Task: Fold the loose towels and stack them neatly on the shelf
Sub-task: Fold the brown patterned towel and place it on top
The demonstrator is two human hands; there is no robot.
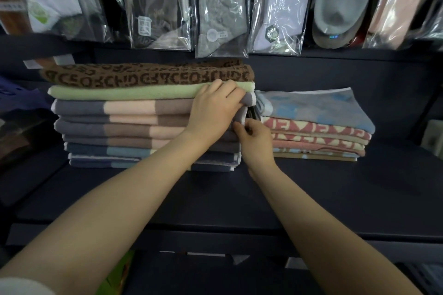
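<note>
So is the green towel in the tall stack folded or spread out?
Folded. The green towel lies as a flat, thick layer with a rounded front edge, second from the top, under the brown patterned towel.

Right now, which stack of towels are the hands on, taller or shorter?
The taller stack, topped by the brown lettered towel. Both the left hand and right hand grip its right end; the shorter stack sits untouched beside it.

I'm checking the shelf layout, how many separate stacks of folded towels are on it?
2. The taller stack sits on the left of the shelf, with both hands at its right end; the shorter stack sits just to its right. Others may lie outside the view.
</note>
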